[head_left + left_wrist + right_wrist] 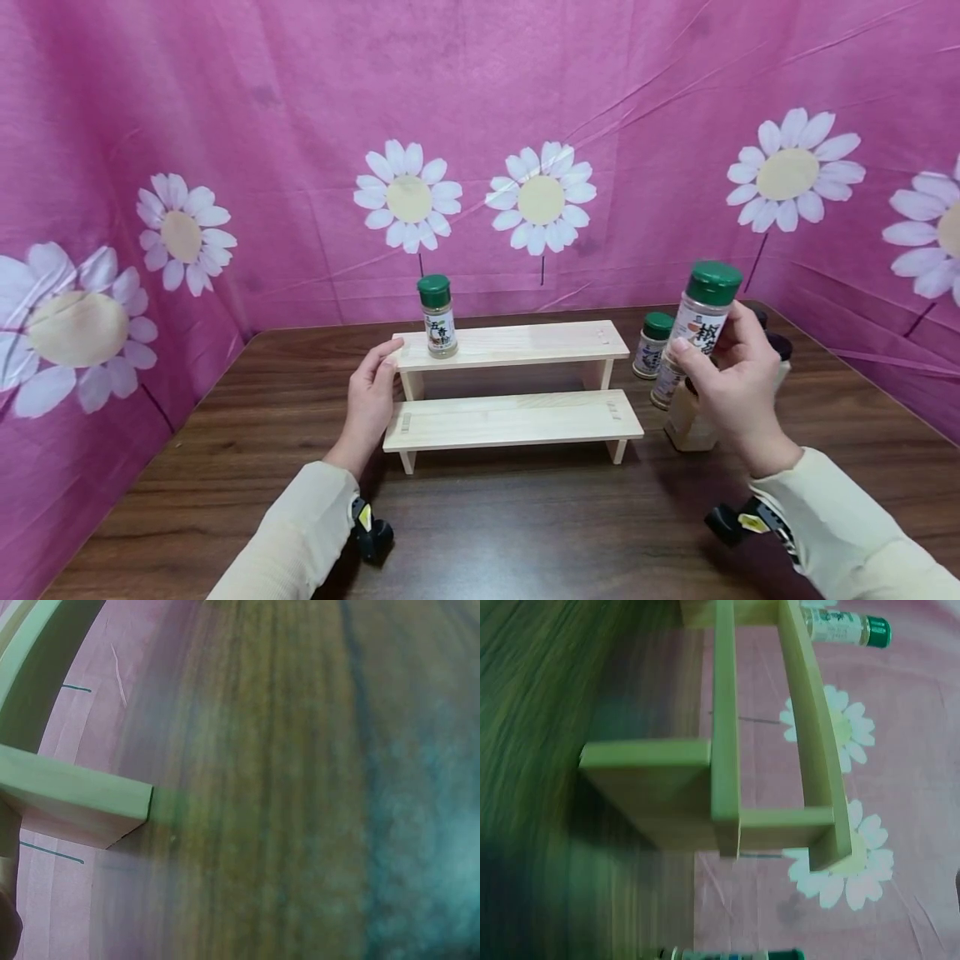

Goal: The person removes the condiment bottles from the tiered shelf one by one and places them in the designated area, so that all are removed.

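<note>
A two-step wooden shelf rack [517,421] stands on the table. My left hand [369,400] grips the left end of its upper step; the left wrist view catches only a sliver of finger by a pale wooden leg [82,795]. On that upper step, near the left end, a green-lidded spice jar [439,321] stands upright. My right hand [738,387] holds another green-lidded spice jar [701,321], slightly tilted, raised right of the rack. The right wrist view shows the rack [725,735] sideways with the standing jar [840,628] at its far end.
Right of the rack a smaller green-capped jar [652,346] stands, beside a tan-filled bottle [688,421]. Dark-capped containers [782,350] are partly hidden behind my right hand. A pink flowered cloth [480,75] hangs behind the brown table [510,533].
</note>
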A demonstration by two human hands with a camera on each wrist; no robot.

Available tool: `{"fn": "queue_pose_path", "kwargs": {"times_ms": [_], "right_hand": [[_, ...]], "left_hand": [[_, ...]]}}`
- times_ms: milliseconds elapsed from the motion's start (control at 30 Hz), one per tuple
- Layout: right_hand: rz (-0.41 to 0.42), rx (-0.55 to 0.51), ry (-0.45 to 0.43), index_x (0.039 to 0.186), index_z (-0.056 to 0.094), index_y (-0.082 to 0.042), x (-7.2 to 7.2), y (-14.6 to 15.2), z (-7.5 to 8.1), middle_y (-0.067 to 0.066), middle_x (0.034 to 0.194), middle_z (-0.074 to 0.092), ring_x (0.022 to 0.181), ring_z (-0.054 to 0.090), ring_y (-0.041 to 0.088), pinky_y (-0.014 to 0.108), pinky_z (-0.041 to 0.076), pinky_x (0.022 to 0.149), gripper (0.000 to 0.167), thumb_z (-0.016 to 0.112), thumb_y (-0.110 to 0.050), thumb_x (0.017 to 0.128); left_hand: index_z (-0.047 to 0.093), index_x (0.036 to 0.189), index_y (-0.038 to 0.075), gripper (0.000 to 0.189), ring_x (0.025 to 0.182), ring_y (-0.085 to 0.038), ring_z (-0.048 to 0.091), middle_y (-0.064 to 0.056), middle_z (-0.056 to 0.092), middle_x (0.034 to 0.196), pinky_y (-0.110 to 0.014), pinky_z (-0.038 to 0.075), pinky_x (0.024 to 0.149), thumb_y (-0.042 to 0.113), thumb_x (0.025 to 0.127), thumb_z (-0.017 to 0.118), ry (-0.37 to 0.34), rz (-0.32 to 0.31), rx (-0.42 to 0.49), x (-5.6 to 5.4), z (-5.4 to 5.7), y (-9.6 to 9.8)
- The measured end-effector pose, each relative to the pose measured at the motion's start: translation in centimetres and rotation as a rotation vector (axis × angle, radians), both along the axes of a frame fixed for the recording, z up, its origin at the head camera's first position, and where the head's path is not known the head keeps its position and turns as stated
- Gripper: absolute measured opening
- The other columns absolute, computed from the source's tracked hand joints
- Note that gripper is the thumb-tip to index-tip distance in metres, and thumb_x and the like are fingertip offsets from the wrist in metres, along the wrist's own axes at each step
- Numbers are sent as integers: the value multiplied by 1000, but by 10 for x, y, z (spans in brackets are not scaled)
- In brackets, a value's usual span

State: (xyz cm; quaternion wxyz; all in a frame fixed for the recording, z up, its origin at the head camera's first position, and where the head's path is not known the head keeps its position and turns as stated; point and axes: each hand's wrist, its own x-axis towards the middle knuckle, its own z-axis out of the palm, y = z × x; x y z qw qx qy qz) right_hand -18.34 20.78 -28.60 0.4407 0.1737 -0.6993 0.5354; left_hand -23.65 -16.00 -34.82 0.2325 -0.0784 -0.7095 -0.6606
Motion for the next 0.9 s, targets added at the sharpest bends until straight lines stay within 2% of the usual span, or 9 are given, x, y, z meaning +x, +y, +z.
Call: {"fn": "queue_pose_path", "kwargs": {"times_ms": [167,367,500,633,800,900], "right_hand": [[-15,-10,-33,117,58,-8,5,16,-1,-10,93,63,76,58,0,7,45,66,52,62,15,70],[-137,28,-136,116,58,-17,13,35,-4,-15,86,60,71,55,-3,5,43,63,57,65,14,69],[-183,50,-183,113,58,-21,17,45,-7,-19,84,59,68,53,-4,4,41,60,59,66,15,67],[-197,52,-215,110,57,-25,21,54,-10,-21,83,59,68,54,-6,4,41,60,60,66,15,67],[-193,79,-230,108,54,-27,25,63,-16,-23,82,58,66,53,-9,4,41,59,59,66,15,68],[-198,95,-239,108,53,-29,27,68,-19,-24,82,57,67,52,-10,3,41,60,58,66,14,70]], "left_hand": [[57,119,-3,31,82,0,56,-24,58,112,-18,49,73,1,93,40,-6,-2,3,0,2,1],[56,120,-2,32,82,-1,58,-24,58,114,-20,50,74,0,93,39,-27,-8,20,1,2,1],[57,121,-1,33,80,-1,58,-24,58,114,-23,51,74,1,93,39,-49,-10,31,1,2,1],[57,121,-1,33,80,-2,58,-23,58,113,-20,51,73,1,93,39,-43,-3,14,1,2,0],[57,120,-1,32,78,-7,59,-21,61,104,-21,51,68,2,93,40,-43,3,18,1,1,0],[57,120,-1,32,78,-7,59,-21,61,106,-21,51,69,2,93,40,-45,-3,21,2,1,0]]}}
